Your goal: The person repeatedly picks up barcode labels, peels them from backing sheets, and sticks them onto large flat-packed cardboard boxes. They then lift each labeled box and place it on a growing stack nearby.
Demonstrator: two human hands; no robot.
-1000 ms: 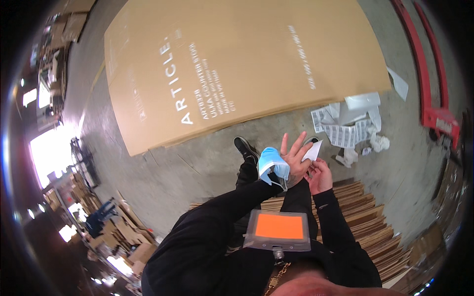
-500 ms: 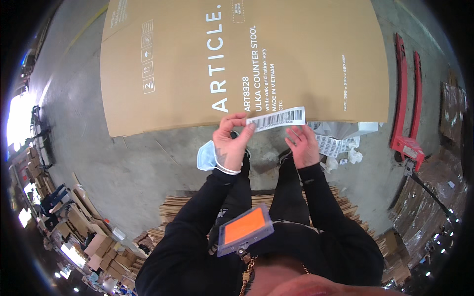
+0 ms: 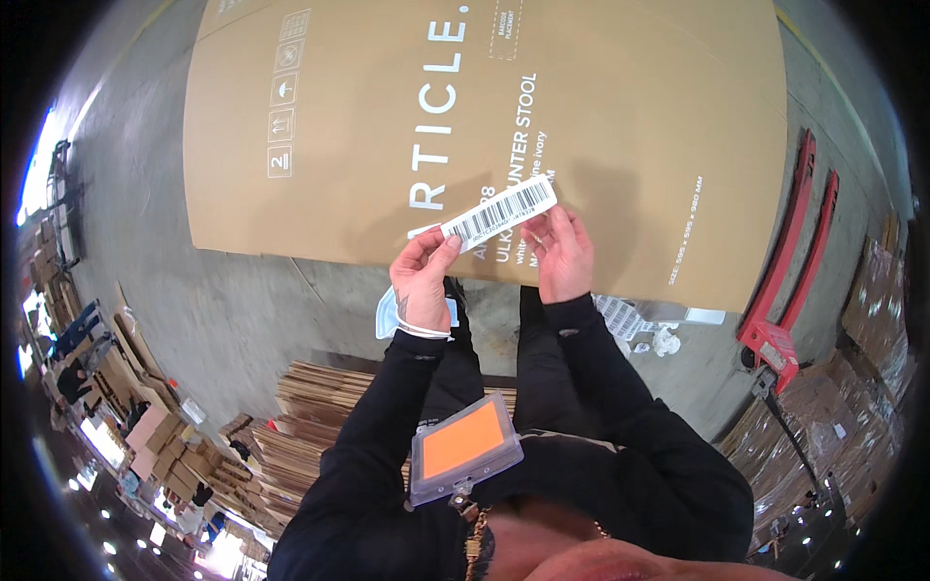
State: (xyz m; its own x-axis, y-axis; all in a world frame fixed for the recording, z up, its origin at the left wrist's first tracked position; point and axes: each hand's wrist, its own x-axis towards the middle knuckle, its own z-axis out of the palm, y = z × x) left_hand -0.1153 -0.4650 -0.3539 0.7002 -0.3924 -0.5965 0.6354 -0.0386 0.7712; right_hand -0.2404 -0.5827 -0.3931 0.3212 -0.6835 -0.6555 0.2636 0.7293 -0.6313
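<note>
A white barcode label (image 3: 500, 213), a long narrow strip, is held above the cardboard box with its right end tilted up. My left hand (image 3: 421, 286) pinches its left end between thumb and fingers. At the label's lower right part, the bent fingers of my right hand (image 3: 565, 257) close on its edge; their tips are partly hidden. Beneath lies the large brown cardboard box (image 3: 349, 174), with white print and handling symbols on its face. A light blue face mask (image 3: 387, 315) hangs by its white loop from my left wrist.
To the right, a red pallet jack (image 3: 775, 339) stands on the concrete floor (image 3: 232, 320). Label sheets (image 3: 620, 318) and crumpled paper (image 3: 666, 340) lie by the box's near edge. Flat cardboard (image 3: 300, 397) is stacked behind my legs. Wrapped boxes (image 3: 877, 300) stand far right.
Both hands have moved with the label farther over the box, and the label tilts more steeply. My right fingers have drawn in toward it. The view has shifted, with the box filling more of it.
</note>
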